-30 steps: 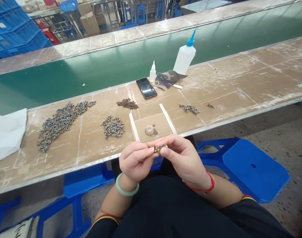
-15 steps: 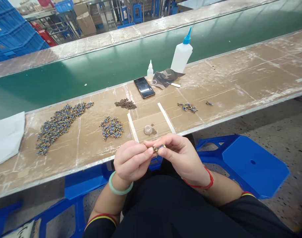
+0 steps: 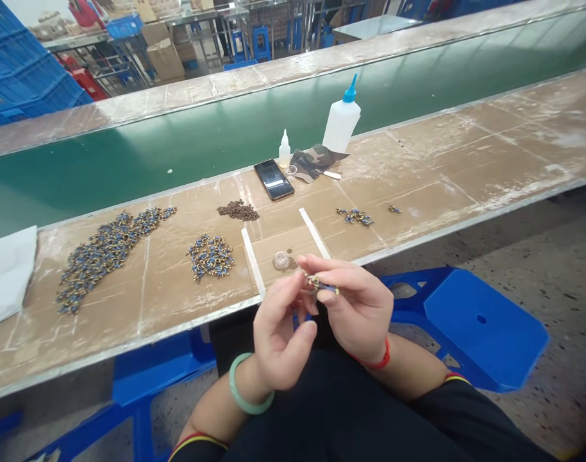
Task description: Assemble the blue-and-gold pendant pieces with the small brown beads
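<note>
Over the table's front edge, my right hand pinches a small blue-and-gold piece, like a tiny figure, between thumb and fingers. My left hand is open beside it, thumb spread away; its fingertips are close to the piece's left end, and I cannot tell whether they touch. Just beyond the hands, a small clear round dish sits on a cardboard sheet between two white strips. Brown spots mark the card beside the dish.
Similar pieces lie in a large pile, a smaller pile and a little group. Behind are brown bits, a phone, a small bottle and a large bottle. A blue stool stands right.
My left thumb has come away from the piece and the left hand has opened, turning palm inward. My right hand still holds the piece. The camera view has shifted slightly.
</note>
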Demonstrator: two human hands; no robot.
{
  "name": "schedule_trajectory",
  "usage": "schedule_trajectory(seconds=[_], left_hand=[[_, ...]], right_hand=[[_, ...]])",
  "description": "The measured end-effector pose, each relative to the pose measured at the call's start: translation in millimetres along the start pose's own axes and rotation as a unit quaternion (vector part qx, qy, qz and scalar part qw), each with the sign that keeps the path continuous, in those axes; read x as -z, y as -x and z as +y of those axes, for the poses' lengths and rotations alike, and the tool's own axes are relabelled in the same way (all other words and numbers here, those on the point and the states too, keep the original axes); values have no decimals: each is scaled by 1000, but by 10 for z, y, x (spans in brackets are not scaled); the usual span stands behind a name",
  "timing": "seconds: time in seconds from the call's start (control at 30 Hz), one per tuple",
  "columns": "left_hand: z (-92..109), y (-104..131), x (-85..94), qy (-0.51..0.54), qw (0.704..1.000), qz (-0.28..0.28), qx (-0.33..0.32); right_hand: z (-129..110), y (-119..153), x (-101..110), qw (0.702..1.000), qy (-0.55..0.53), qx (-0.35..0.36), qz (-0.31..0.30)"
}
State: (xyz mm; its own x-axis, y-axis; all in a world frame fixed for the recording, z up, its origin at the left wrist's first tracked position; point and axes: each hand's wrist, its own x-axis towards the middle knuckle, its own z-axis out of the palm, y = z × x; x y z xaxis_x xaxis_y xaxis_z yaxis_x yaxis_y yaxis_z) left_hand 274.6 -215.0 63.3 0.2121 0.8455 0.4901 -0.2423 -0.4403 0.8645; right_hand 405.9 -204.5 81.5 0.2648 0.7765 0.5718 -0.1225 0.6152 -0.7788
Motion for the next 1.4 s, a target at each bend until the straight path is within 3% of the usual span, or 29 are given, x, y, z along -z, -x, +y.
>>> schedule_trajectory(seconds=[0.27,0.53,0.8,1.1,1.4], left_hand=[[-29,57,-68,77,996,-36,41],[-176,142,-56,55,996,-66,2],[-209,147,-27,67,995,-77,22],[-306,183,5,63,994,-87,2],[-200,166,-6,86,983,-161,5]], right_hand=[[55,26,18,999,16,43,-19],[42,15,14,997,22,73,-21],[72,-4,-42,997,19,78,-9],[102,1,-18,994,30,101,-19],[174,51,75,983,68,168,-18]])
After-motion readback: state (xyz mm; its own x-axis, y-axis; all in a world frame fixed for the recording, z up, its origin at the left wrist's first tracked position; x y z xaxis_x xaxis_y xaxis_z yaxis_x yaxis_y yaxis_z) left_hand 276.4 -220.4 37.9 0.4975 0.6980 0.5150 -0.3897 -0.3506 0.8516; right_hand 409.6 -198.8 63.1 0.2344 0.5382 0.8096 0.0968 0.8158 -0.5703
